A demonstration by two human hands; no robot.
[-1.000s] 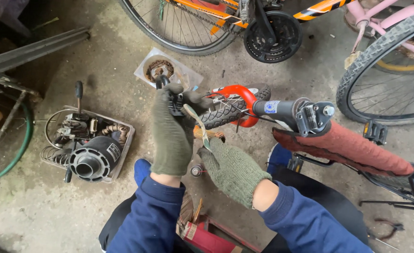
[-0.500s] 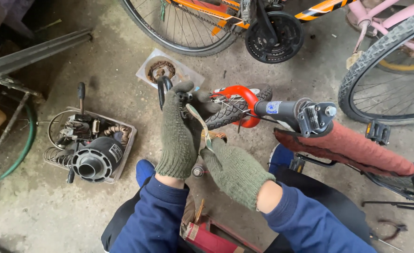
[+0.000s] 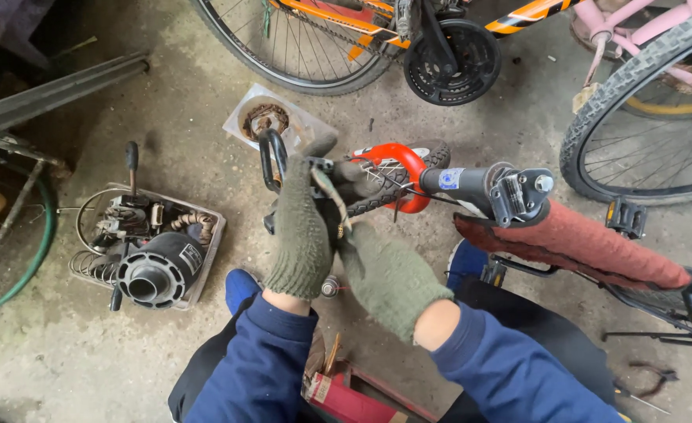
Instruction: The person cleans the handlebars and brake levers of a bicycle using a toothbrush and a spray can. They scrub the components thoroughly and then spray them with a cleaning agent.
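Note:
Both my hands wear green knit gloves. My left hand (image 3: 303, 227) is wrapped around the black handlebar grip and brake lever (image 3: 272, 157) of a small bicycle. My right hand (image 3: 385, 274) presses close beside it and pinches a thin cable (image 3: 326, 188) near the lever. Just beyond my hands are the bicycle's small front wheel (image 3: 409, 184) with its red mudguard (image 3: 397, 157) and the black stem clamp (image 3: 510, 192). A red-brown padded bar (image 3: 581, 247) runs off to the right.
A tray (image 3: 209, 262) of parts with a black round housing (image 3: 154, 274) lies left. A rusty sprocket on plastic (image 3: 264, 121) sits ahead. An orange bicycle (image 3: 377, 39) and a pink bicycle (image 3: 636, 117) stand behind. A red tool box (image 3: 346, 395) is at my knees.
Both hands have shifted slightly down and closer together on the handlebar end. The right hand has moved up against the left and now holds the cable.

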